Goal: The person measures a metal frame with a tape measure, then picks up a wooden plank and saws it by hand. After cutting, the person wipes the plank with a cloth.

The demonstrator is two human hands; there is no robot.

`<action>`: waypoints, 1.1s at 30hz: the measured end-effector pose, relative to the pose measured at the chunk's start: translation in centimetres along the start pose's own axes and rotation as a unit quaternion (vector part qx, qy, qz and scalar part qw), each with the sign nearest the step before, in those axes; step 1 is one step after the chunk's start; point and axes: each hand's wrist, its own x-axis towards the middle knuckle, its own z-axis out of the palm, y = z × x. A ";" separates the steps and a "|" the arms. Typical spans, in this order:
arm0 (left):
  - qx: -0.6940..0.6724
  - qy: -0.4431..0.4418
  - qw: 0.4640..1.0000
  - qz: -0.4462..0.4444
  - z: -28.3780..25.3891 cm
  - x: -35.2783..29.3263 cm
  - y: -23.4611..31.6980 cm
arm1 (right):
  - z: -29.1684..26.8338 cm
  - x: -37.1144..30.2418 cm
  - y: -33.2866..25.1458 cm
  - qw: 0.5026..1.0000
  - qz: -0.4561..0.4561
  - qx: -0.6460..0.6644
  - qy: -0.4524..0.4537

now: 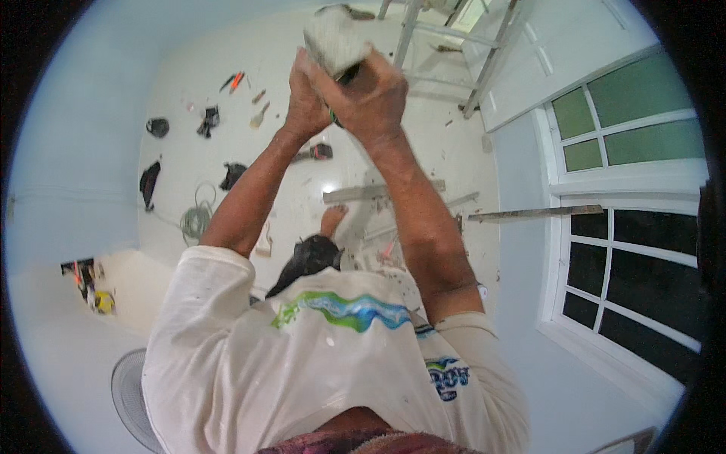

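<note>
Both my arms are raised in front of me over the floor. A pale, dusty block-shaped object (335, 39), blurred and with a dark part under it, is between my hands; its exact kind does not show. My left hand (304, 102) is closed against its left side. Around its right and lower side curl the fingers of my right hand (369, 97). A small bit of green shows between my palms. Below my forearms, a cordless power tool (321, 152) lies on the floor.
A stepladder (446, 57) stands at the far right, near a white-framed window (628, 250). Metal bars (370, 191) and debris litter the floor. On the left lie a coiled cable (196, 221), a brush (259, 115) and black bags (157, 127). A fan (130, 393) stands at lower left.
</note>
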 end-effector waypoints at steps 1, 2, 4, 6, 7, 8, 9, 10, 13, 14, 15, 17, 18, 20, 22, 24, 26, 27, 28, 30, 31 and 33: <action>-0.040 0.033 0.998 0.026 -0.8 3.1 2.0 | -1.2 2.6 -0.6 0.999 -0.016 -0.027 -0.015; -0.064 0.064 0.994 0.056 -2.8 6.6 4.0 | -2.3 5.4 -2.5 0.996 -0.007 -0.087 -0.029; -0.046 0.123 0.986 0.106 -5.5 11.7 7.2 | -6.4 11.6 -5.3 0.975 -0.029 -0.205 -0.080; -0.101 0.235 0.959 0.122 -6.4 17.0 12.9 | -12.8 15.7 -7.4 0.963 -0.142 -0.212 -0.082; -0.178 0.213 0.955 0.108 -7.1 18.4 13.6 | -14.5 15.5 -6.8 0.957 -0.145 -0.229 -0.106; -0.229 0.184 0.952 0.089 -8.8 19.3 13.2 | -14.6 12.9 -4.1 0.943 -0.131 -0.272 -0.142; -0.288 0.167 0.939 0.083 -11.5 21.2 14.2 | -15.5 11.8 -3.3 0.919 -0.138 -0.325 -0.173; -0.346 0.147 0.925 0.061 -12.6 22.0 13.8 | -14.4 9.5 -5.8 0.952 0.116 -0.163 -0.229; -0.423 0.132 0.896 -0.040 -10.1 23.3 13.7 | -14.8 -4.7 -0.3 0.847 0.282 -0.227 -0.390; -0.432 0.133 0.888 -0.082 -9.9 22.6 12.6 | -13.9 -8.3 -0.3 0.808 0.330 -0.239 -0.426; -0.439 0.129 0.884 -0.092 -8.4 22.0 11.7 | -13.7 -11.3 -0.5 0.766 0.381 -0.242 -0.457; -0.463 0.117 0.865 -0.151 -4.6 20.8 9.3 | -13.7 -15.6 -0.7 0.721 0.486 -0.247 -0.427; -0.513 0.101 0.829 -0.197 1.2 18.9 6.8 | -15.5 -18.3 0.4 0.690 0.522 -0.291 -0.408; -0.527 -0.016 0.813 -0.247 5.3 14.0 2.4 | -16.5 -23.2 1.2 0.653 0.568 -0.321 -0.386; -0.548 -0.042 0.788 -0.278 10.3 8.2 -0.8 | -17.1 -28.8 2.4 0.628 0.582 -0.327 -0.401; -0.526 -0.026 0.760 -0.381 14.7 1.2 -5.1 | -18.2 -34.7 4.7 0.628 0.581 -0.338 -0.392; -0.395 -0.089 0.747 -0.527 19.1 -5.2 -9.4 | -19.0 -42.1 6.5 0.644 0.580 -0.339 -0.367; -0.410 -0.136 0.706 -0.561 21.8 -8.6 -10.0 | -19.5 -46.0 7.5 0.615 0.594 -0.349 -0.384; -0.421 -0.177 0.664 -0.592 24.5 -12.0 -10.7 | -20.1 -50.0 8.7 0.590 0.604 -0.354 -0.403; -0.402 -0.228 0.645 -0.609 30.8 -19.4 -14.3 | -21.1 -58.5 11.3 0.550 0.616 -0.359 -0.434; -0.392 -0.253 0.631 -0.619 33.7 -22.8 -15.6 | -22.1 -63.2 12.2 0.529 0.624 -0.362 -0.447; -0.378 -0.294 0.605 -0.636 39.2 -28.0 -16.2 | -22.0 -68.7 14.1 0.494 0.647 -0.367 -0.452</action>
